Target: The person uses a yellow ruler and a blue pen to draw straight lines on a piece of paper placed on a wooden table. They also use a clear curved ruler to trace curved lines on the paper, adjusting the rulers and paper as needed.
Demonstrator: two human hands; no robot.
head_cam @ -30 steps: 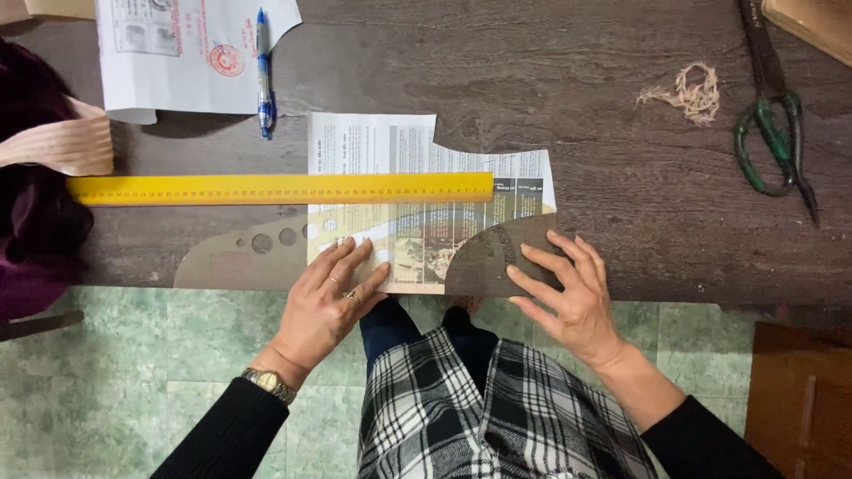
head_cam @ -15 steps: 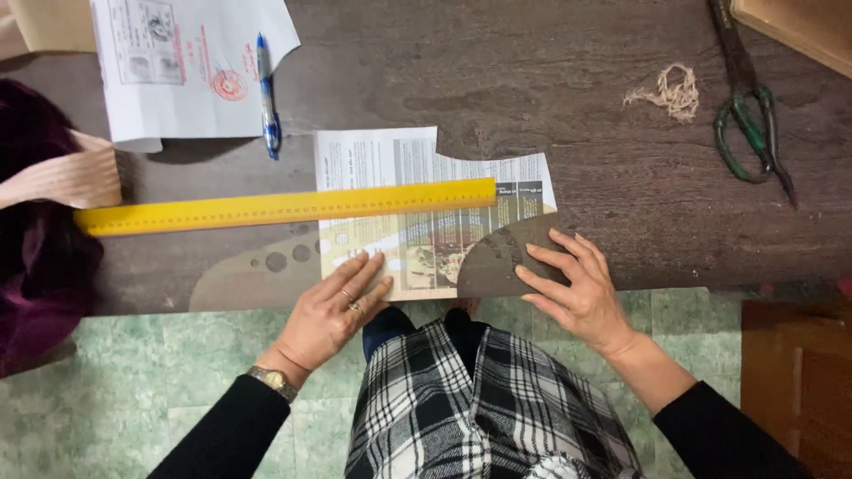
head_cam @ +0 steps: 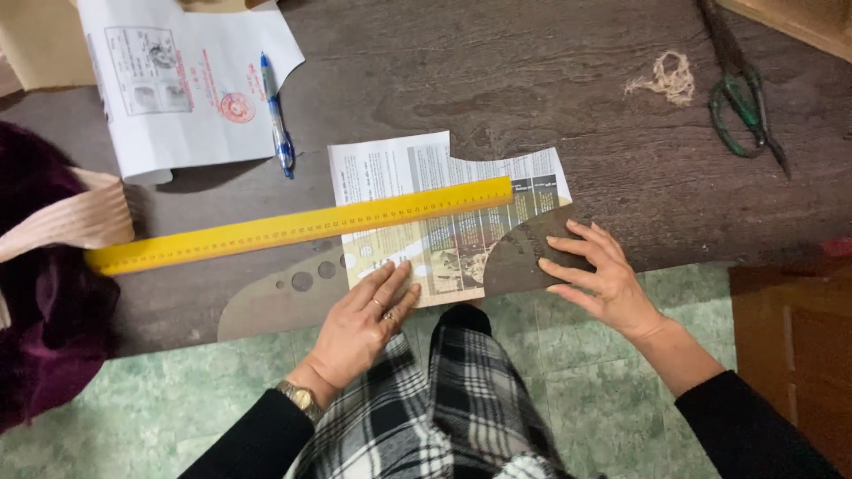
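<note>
While both hands press flat at the table's (head_cam: 621, 115) near edge, the work looks like lining up a pattern; the left hand (head_cam: 359, 324) lies with fingers loosely together on the cut printed sheet (head_cam: 417, 168), and the right hand (head_cam: 599, 275), fingers spread, holds down the clear curved template (head_cam: 266, 302); the yellow ruler (head_cam: 293, 226) crosses the sheet slantwise. Judging by this, the next move calls for squaring ruler and curve; the blue pen (head_cam: 277, 133) lies toward the far left corner.
</note>
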